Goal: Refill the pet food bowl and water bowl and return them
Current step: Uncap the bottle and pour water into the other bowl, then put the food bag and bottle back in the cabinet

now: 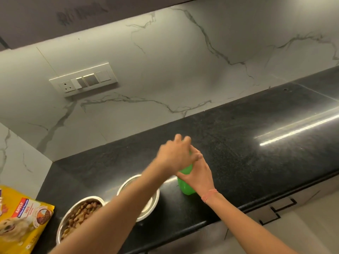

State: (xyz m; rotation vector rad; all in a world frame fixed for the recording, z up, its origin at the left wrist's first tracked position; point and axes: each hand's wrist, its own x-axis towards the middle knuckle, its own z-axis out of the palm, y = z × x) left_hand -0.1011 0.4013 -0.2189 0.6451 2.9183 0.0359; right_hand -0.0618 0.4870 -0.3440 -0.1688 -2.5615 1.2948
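A green plastic bottle (185, 186) stands upright on the black countertop (256, 143). My right hand (199, 173) wraps around its body. My left hand (175, 154) is closed over the bottle's top, which it hides. To the left sit two steel bowls: the nearer one (63, 223) holds brown kibble, and the other (153, 202) is partly covered by my left forearm, so its contents cannot be made out.
A yellow pet food bag (22, 217) lies at the counter's left end. A white switch panel (83, 79) is mounted on the marble wall behind. Cabinet fronts with black handles (275, 209) run below the counter's front edge.
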